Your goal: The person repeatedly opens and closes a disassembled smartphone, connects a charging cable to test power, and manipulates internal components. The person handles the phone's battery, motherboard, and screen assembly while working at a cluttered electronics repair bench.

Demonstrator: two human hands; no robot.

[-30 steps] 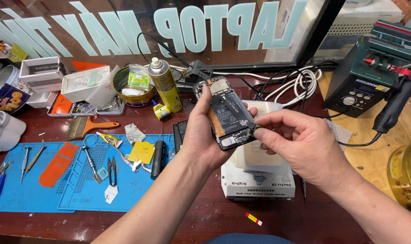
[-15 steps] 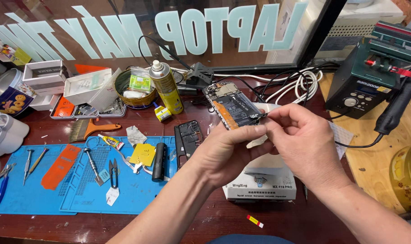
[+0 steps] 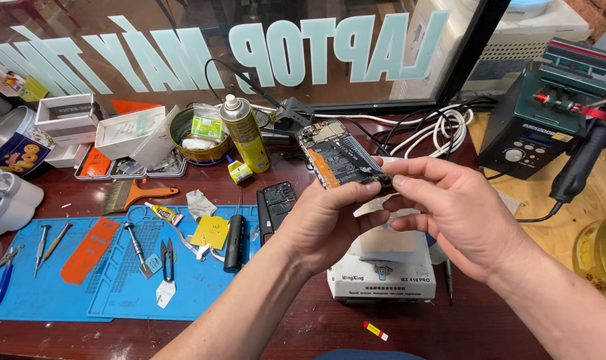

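Holding the opened phone up, left hand grips it while right-hand fingers pinch its lower edge.

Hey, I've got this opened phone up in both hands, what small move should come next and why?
Probably ease the pinched part off slowly. The left hand props the opened black phone with exposed battery tilted above the white box-shaped heating pad, and the right hand has its fingertips pinched at the phone's lower edge, where something small sits.
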